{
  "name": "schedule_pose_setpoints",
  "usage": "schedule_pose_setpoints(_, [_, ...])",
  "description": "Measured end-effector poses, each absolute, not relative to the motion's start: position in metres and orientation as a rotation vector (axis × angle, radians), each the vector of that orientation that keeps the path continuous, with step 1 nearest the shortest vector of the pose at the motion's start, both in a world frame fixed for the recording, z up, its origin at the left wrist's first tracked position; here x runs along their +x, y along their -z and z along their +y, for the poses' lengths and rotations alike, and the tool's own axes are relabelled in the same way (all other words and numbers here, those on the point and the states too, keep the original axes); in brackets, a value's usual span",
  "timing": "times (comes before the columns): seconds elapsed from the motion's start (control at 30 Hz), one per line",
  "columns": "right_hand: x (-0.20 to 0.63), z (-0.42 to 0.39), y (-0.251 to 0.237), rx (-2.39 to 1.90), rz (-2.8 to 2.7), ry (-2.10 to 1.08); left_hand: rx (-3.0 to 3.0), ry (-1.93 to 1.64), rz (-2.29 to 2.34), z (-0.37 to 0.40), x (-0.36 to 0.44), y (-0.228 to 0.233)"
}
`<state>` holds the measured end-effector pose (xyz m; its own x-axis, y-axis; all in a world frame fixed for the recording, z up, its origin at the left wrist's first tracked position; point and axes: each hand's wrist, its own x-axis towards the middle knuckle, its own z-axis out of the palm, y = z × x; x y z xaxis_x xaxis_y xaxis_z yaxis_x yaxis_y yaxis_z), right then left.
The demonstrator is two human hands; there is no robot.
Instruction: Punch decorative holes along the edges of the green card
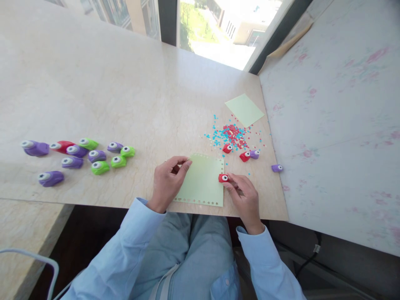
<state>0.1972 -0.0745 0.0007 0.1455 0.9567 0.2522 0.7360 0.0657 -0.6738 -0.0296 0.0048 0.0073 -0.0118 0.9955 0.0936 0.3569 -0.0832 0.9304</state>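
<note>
Bright window (225, 25) beside floral wallpaper (331, 121); white cable (37, 256).

The left hand (170, 181) covers most of the nine-o'clock edge of the punched sheet (201, 179); the right hand (245, 198) partly hides the three-o'clock side of the red punch (223, 178). Confetti (233, 134) at two is too small to tell; the white cable (31, 254) runs out of view at eight

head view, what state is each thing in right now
green sheet: flat, holes along its bottom and upper right edges
left hand: pinching the sheet's upper left corner
right hand: holding the red punch
red punch: at the sheet's right edge
second sheet: flat, no holes visible
confetti: loosely scattered
lone purple punch: apart from the others
</note>
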Motion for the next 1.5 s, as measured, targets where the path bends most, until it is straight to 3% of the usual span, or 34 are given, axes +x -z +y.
schedule_pose_setpoints(0.47, [0.196, -0.076, -0.010, -1.754, -1.296, -0.531, 1.560, -1.131, 1.427, 0.007, -0.030, -0.003])
schedule_pose_setpoints(0.77, [0.201, -0.049, -0.035, -1.842, -1.270, -0.833, 1.576, -1.136, 1.385, 0.007, -0.031, 0.000])
schedule_pose_setpoints(1.5, [0.194, -0.026, -0.037, -2.125, -1.549, -0.772, 1.579, -1.124, 1.378, 0.007, -0.031, 0.001])
